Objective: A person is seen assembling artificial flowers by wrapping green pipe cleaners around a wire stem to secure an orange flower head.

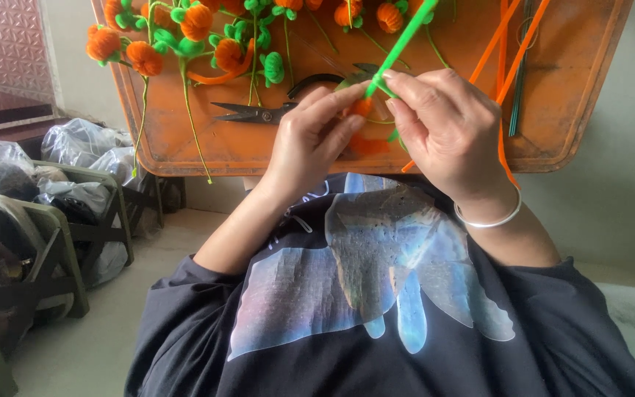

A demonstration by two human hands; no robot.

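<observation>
My left hand (317,140) pinches orange pompom (362,107); right hand (442,125) pinches green pipe cleaner (403,40) running toward 1 o'clock. Risk: loose pinch, wrap unwinds. Scissors (255,112) at 9 o'clock could snag sleeve.

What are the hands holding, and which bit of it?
Both hands pinch a green fuzzy wire at its lower end: right hand and left hand fingers meet there, beside a small orange piece.
</observation>
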